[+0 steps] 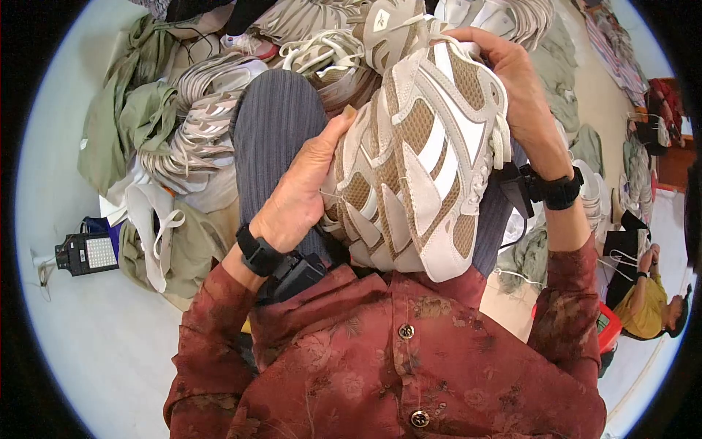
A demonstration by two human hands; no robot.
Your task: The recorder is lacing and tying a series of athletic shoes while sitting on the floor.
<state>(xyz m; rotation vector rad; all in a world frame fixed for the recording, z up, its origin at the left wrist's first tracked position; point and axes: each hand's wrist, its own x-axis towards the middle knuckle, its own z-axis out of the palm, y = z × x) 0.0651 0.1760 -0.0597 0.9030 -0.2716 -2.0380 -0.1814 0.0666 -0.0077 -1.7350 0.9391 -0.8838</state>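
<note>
A thick stack of shoe uppers (pixel 439 146) rests across my lap, beige mesh with white and light grey overlays, nested one over another. My left hand (pixel 298 192) grips the stack's left side, its thumb along the edge of the uppers. At the upper right end, my right hand (pixel 515 91) is wrapped over the topmost upper, with some fingertips hidden behind it. Just beyond the stack lies another beige upper with laces (pixel 329 62).
More nested uppers (pixel 212 110) are piled at the left beside green cloth (pixel 135 124). A loose white piece (pixel 157 234) lies on cloth nearer me. A lamp-like panel (pixel 91 252) stands by the left wall. At far right sits a person in a yellow top (pixel 643 307).
</note>
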